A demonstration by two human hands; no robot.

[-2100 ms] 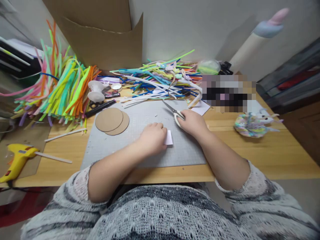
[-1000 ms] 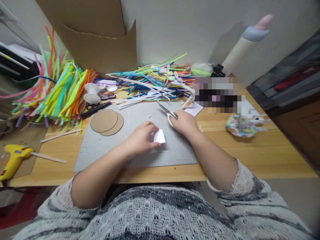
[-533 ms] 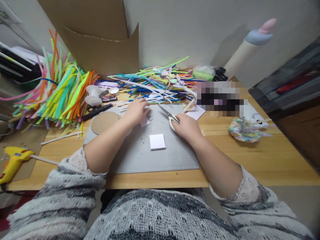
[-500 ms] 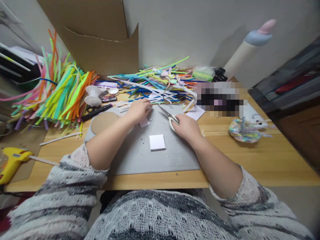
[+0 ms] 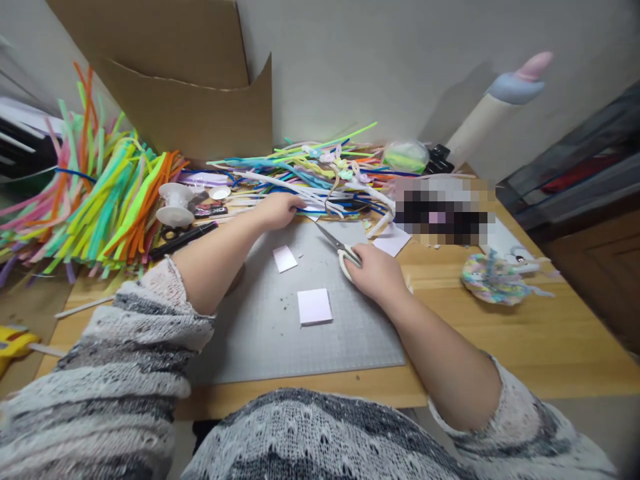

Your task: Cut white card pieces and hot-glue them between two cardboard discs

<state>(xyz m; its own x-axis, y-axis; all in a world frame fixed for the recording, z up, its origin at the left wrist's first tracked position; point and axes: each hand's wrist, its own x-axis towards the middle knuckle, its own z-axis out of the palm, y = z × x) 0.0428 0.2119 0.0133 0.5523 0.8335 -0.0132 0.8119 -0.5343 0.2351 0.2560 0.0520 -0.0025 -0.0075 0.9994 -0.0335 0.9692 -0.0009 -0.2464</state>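
My right hand point(image 5: 377, 270) holds a pair of scissors point(image 5: 345, 252) with white handles, its blades pointing up and left over the grey cutting mat point(image 5: 350, 347). At the mat's far edge, my left hand point(image 5: 281, 211) reaches to the front of a heap of pipe cleaners point(image 5: 315, 187). Its fingers are drawn together, and their tips are partly hidden; what they grip I cannot make out. A bit of white paper point(image 5: 313, 218) shows just beside them. A small white card point(image 5: 285, 259) lies below this hand, and a thicker white square point(image 5: 315, 307) rests nearer to me.
On the left stand a big bundle of pipe cleaners point(image 5: 110, 200), a clear spool point(image 5: 176, 204), a black marker point(image 5: 185, 240) and a yellow glue gun point(image 5: 13, 343). Cardboard point(image 5: 200, 120) leans on the wall. At the right sits a pastel fuzzy craft piece point(image 5: 493, 277).
My left hand has moved forward off the small white card, which now lies uncovered, to the pipe cleaners. My right hand keeps the scissors nearly in place. The view has shifted slightly.
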